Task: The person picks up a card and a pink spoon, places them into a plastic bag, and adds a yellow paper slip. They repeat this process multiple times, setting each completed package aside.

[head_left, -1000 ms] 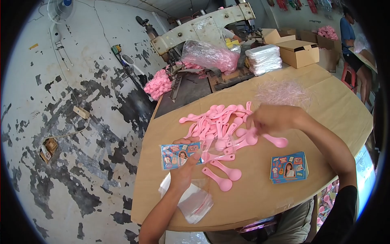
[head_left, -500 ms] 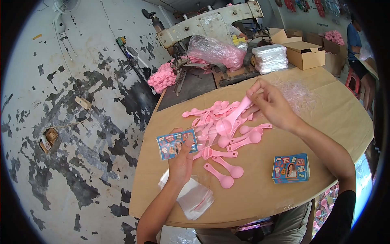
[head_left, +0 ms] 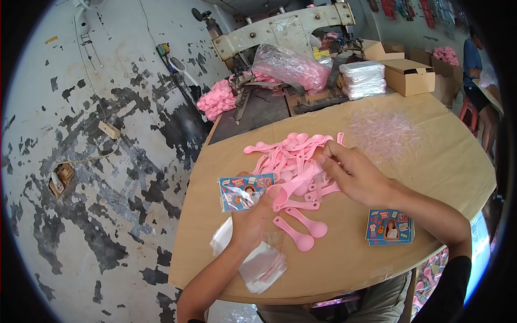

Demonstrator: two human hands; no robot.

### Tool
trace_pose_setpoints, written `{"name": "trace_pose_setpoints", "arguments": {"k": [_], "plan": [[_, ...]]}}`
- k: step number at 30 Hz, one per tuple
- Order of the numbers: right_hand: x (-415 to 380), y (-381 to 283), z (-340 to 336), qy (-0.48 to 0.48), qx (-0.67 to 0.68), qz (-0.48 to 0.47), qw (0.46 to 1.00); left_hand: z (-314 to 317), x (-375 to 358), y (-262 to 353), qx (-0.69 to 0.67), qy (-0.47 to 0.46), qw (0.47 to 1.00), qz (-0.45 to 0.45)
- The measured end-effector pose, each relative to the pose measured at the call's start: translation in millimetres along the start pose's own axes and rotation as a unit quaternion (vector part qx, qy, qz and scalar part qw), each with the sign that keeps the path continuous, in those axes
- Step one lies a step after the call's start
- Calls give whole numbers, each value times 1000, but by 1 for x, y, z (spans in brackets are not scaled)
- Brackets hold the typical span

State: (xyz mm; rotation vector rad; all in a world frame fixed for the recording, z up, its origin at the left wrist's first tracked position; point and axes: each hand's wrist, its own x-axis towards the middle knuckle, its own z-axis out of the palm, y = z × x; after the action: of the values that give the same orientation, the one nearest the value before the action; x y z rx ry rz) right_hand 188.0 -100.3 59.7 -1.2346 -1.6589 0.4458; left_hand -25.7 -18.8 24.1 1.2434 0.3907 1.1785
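My left hand [head_left: 252, 218] pinches a clear plastic bag holding a blue printed card [head_left: 242, 192]. A pink plastic spoon [head_left: 296, 180] slants across the bag's right end, its bowl close to my left thumb and its handle rising toward my right hand [head_left: 353, 175]. The right fingers are closed at the handle's end, partly hiding it. Behind them lies a heap of pink spoons [head_left: 285, 153]. Two loose spoons [head_left: 308, 223] rest nearer me. A stack of clear bags [head_left: 261, 266] lies below my left hand, and a stack of blue cards [head_left: 389, 226] below my right forearm.
Clear shredded strands [head_left: 385, 132] lie on the brown-covered table [head_left: 328, 258] at the far right. Behind stand a large metal machine [head_left: 285, 32], wrapped packs [head_left: 362, 78] and an open cardboard box [head_left: 406, 75]. Another person [head_left: 474, 70] is at the right edge.
My right hand has come down with the spoon, bringing its bowl left to the bag by my left thumb. My left hand has shifted slightly right with the bag and card.
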Motion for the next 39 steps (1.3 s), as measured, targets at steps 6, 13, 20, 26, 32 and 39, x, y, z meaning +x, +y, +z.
{"name": "trace_pose_setpoints", "arguments": {"k": [6,13,20,26,32,39], "plan": [[-1,-2,-2,-74,-78,-3,994,-14,3,-6,133,10,989,60],[-4,13,8,-60,-96,-64,991,-4,-9,-2,214,-113,970,-23],[0,-34,-45,43,-53,-19,998,-6,-6,-24,66,-263,957,-106],[-7,-48,-69,132,-197,-154,959,-16,15,-6,76,-134,984,-93],[-15,-74,-69,144,-93,-65,983,-27,18,-11,143,-120,982,-24],[-18,-51,-20,-73,-189,-126,971,12,-34,-16,313,-326,887,98]]}}
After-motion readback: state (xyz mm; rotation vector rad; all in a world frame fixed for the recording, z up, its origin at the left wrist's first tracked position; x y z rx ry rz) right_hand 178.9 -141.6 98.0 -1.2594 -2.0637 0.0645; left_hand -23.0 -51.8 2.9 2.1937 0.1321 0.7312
